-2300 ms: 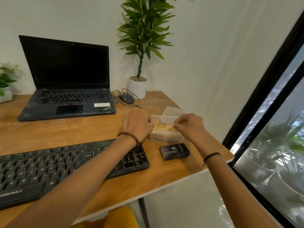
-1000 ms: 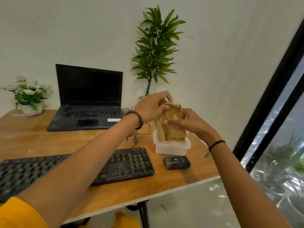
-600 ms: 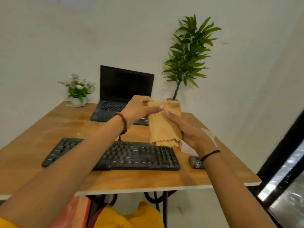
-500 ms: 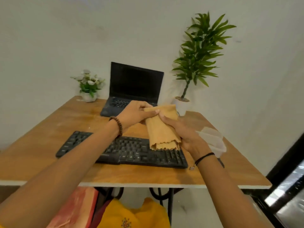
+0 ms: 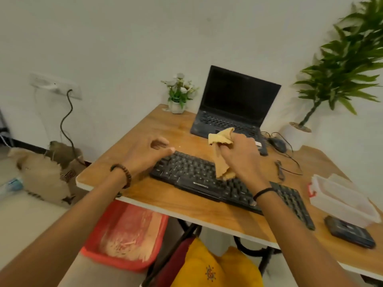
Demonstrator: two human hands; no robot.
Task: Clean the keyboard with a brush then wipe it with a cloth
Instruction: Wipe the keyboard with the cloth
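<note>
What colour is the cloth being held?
Mustard yellow; the cloth shows best in the head view.

Bunched cloth gripped in the right hand; one end sticks up past the thumb, the other hangs down to the keys of the black keyboard. The left hand holds nothing, fingers loosely curled, at the keyboard's left end; contact unclear. The keyboard lies slantwise on the wooden table. Behind it: open laptop, screen dark; small flower pot to its left; mouse and tall potted plant to its right. Near the table's right edge: clear plastic box, dark flat device just beside it. Red bin under the table.
</note>
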